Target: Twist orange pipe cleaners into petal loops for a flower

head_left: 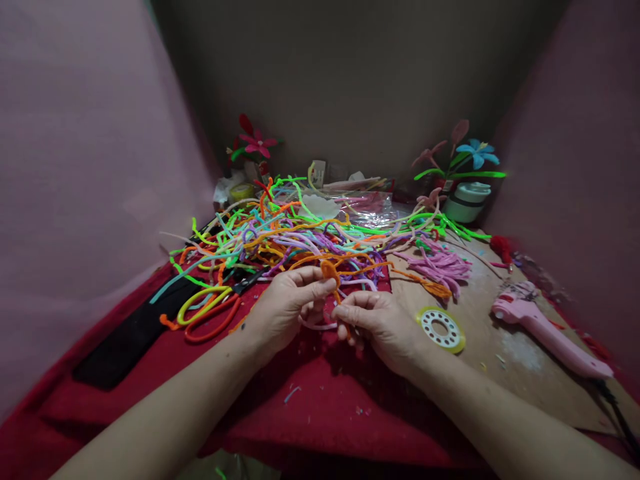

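Between both hands is an orange pipe cleaner, its upper end bent into a flat, rounded loop. My left hand pinches that loop between thumb and fingers. Lower down, my right hand grips the stem, which runs down past its fingertips. Just behind the hands lies a big tangled heap of pipe cleaners in green, orange, purple, white and blue. Scissors with one yellow and one red handle rest left of my left hand, blades partly under the heap. A yellow tape roll lies right of my right hand.
A pink glue gun lies on the brown board at right, near a pink pipe cleaner bundle. At left is a flat black object. Pipe-cleaner flowers and a lidded pale green container stand behind. Red cloth covers the table.
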A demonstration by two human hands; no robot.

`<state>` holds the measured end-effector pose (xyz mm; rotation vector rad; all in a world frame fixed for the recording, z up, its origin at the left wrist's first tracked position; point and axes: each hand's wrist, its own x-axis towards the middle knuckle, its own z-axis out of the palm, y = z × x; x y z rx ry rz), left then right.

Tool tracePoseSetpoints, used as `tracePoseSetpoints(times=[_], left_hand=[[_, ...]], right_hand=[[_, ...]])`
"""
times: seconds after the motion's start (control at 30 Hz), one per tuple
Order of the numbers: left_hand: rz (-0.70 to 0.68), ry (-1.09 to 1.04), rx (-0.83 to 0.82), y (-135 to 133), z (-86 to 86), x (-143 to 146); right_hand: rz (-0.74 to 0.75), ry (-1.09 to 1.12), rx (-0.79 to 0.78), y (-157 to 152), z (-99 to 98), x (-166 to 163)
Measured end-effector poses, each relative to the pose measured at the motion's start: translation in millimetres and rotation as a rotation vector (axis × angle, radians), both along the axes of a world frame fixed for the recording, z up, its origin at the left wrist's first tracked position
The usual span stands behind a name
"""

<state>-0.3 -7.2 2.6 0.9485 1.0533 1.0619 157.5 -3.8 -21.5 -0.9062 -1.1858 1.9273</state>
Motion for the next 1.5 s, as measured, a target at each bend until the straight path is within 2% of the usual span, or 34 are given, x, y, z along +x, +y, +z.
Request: tracePoseSetpoints(times=[0.13, 0.27, 0.47, 0.57, 0.7, 0.77, 0.93, 1.03, 1.1, 1.27, 1.4, 1.5], left_hand=[[-0.028, 0.052, -0.058, -1.8, -0.5, 4.8], [0.029, 0.136, 0.021, -3.0, 3.4, 5.5], [0.069, 0.436, 0.175, -3.2, 4.6, 3.2], [0.057, 0.485, 0.19, -1.1, 6.1, 2.2], [-0.081, 0.459, 0.1, 2.3, 14.1, 2.0], [-0.168, 0.456, 0.06, 4.0, 20.6, 3.1], [-0.303, 0.491, -0.005, 11.4, 34.7, 11.7], [-0.375, 0.581, -0.028, 17.2, 34.1, 19.3], [-0.375, 0.563, -0.01, 20.6, 28.6, 22.0], [-0.296, 0.354, 0.064, 24.0, 10.8, 19.6], [-0.255, 0.268, 0.011, 20.6, 7.4, 19.4], [-0.232, 0.235, 0.021, 18.5, 10.5, 18.9]], right_hand=[[-0.021, -0.029, 0.017, 1.3, 0.0, 1.5], [0.052, -0.059, -0.027, 1.1, 0.9, 0.8], [0.1, -0.226, -0.066, 0.7, 2.8, -1.7], [0.13, -0.295, 0.014, 0.0, 5.1, -0.8], [-0.058, -0.357, 0.319, 2.1, 9.4, 3.3], [-0.094, -0.339, 0.419, 4.8, 11.4, 7.1], [-0.199, -0.214, 0.401, 10.3, 18.6, 16.7], [-0.226, -0.16, 0.373, 11.8, 22.2, 19.1], [-0.265, -0.159, 0.373, 13.4, 22.4, 19.7], [-0.46, -0.189, 0.416, 19.2, 16.7, 20.3], [-0.379, -0.179, 0.355, 21.2, 13.8, 18.0], [-0.29, -0.23, 0.321, 23.2, 19.1, 14.7]])
